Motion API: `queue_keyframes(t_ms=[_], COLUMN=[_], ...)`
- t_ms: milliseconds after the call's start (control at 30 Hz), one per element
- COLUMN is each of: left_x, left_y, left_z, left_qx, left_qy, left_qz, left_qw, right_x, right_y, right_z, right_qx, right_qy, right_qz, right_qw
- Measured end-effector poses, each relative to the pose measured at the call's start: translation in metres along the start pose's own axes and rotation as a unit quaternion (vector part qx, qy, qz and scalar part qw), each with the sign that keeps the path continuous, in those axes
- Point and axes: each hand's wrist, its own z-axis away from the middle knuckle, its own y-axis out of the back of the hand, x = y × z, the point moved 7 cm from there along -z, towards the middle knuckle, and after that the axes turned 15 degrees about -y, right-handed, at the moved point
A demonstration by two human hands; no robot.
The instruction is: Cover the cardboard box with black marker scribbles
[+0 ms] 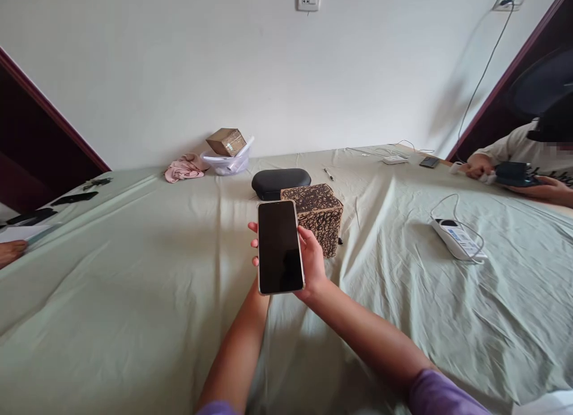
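Observation:
A smartphone (280, 248) in a clear case stands tilted up in front of me, its black screen facing me. My right hand (312, 261) is closed on it, the thumb along the right edge; the three fingertips curled at the left edge look like this hand's. Behind the phone my left hand is hidden; only its wrist (262, 291) shows at the lower left corner, so its fingers cannot be made out. Just past the phone sits a box (319, 224) with a black scribble pattern. A black oval zip case (281, 181) lies beyond that box.
On the green cloth (156, 295) lie a white power strip (461, 239) with a cord, a pen (329, 174), a pink cloth (184, 168) and a cardboard box (227, 141) on a plastic bag. At right, another person's hands (541, 188) hold a dark object; another hand (11, 252) shows at left.

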Motion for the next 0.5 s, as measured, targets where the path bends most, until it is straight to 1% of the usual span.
queue_keyframes(t_ms=[100,233,333,433,500], left_x=[0.009,0.007,0.003,-0.003,-0.014], left_y=[-0.01,-0.018,-0.018,-0.013,-0.01], left_z=[-0.011,-0.021,-0.023,-0.023,-0.022], left_qx=[0.027,0.044,0.065,0.085,0.08], left_qy=[-0.037,-0.031,-0.035,-0.045,-0.027], left_qz=[-0.002,0.004,0.0,-0.013,-0.023], left_qw=[0.999,0.999,0.997,0.995,0.996], right_x=[-0.011,-0.025,-0.031,-0.031,-0.032], right_y=[0.004,0.004,0.003,0.002,0.001], right_z=[-0.001,0.002,0.004,0.004,0.004], right_qx=[-0.006,-0.013,0.003,0.009,0.009], right_qy=[0.0,0.014,0.022,0.015,0.01], right_qz=[0.016,0.029,0.035,0.036,0.038], right_qw=[1.0,0.999,0.999,0.999,0.999])
